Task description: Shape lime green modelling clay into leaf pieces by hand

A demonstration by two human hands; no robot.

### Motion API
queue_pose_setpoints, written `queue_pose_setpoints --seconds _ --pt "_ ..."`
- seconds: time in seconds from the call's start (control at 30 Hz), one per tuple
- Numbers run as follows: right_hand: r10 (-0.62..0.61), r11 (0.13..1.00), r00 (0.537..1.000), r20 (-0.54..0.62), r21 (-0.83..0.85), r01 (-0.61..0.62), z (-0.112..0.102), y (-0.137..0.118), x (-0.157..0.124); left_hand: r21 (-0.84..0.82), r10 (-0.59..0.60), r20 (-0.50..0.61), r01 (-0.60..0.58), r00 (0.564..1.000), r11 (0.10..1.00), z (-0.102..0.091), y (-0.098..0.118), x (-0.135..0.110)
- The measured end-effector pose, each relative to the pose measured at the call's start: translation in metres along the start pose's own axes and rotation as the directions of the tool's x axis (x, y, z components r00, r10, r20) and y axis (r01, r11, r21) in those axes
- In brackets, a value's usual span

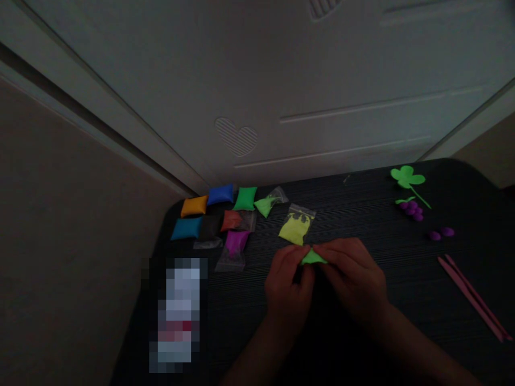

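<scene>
A piece of light green modelling clay (314,257) is pinched between my two hands above the dark table. My left hand (287,284) grips its left edge, with the thumb below and the fingers bent over the top. On the other edge, the fingertips of my right hand (354,273) press on the clay. Part of the piece is hidden by my fingers. Just beyond my hands lies a zip bag of yellow clay (295,228). Farther right rest a green clay clover (407,177) with a stem, a purple clay grape bunch (411,209) and loose purple balls (441,234).
Several clay packets lie at the back left, among them an orange one (194,206), a blue one (220,194) and a magenta one (236,244). A pixelated item (181,311) is at the left. Pink tweezers-like sticks (475,297) lie right. A white panel (181,80) stands behind the table.
</scene>
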State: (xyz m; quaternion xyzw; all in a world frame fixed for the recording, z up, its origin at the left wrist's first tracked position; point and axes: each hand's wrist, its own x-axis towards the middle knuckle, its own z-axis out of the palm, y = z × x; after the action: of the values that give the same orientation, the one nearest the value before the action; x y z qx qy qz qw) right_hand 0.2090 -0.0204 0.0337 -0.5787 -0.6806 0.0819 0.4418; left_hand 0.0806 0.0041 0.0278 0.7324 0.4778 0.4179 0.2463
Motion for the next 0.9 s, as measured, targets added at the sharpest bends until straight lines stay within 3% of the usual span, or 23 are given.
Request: queue_pose_setpoints --seconds 0.23,0.4,0.57,0.9 --pt "0.060 0.998 0.998 0.004 0.008 -0.060 -0.0002 -0.0003 0.0002 -0.058 -0.130 0.120 0.137 0.984 0.989 -0.0019 -0.0013 0.0002" --pt "0.075 0.997 0.995 0.072 -0.031 -0.073 -0.0002 -0.0003 0.0012 0.022 -0.024 0.075 0.022 0.997 1.000 -0.0014 -0.0024 0.0002" --pt "0.103 0.993 0.993 0.052 -0.056 -0.100 0.0013 -0.0002 0.0003 0.040 0.089 0.054 -0.091 0.995 0.995 0.0006 -0.0029 -0.0020" --pt "0.126 0.992 0.988 0.092 -0.022 -0.125 0.0005 0.0020 0.0027 0.037 0.064 0.040 -0.066 0.997 0.997 0.0002 -0.0026 -0.0010"
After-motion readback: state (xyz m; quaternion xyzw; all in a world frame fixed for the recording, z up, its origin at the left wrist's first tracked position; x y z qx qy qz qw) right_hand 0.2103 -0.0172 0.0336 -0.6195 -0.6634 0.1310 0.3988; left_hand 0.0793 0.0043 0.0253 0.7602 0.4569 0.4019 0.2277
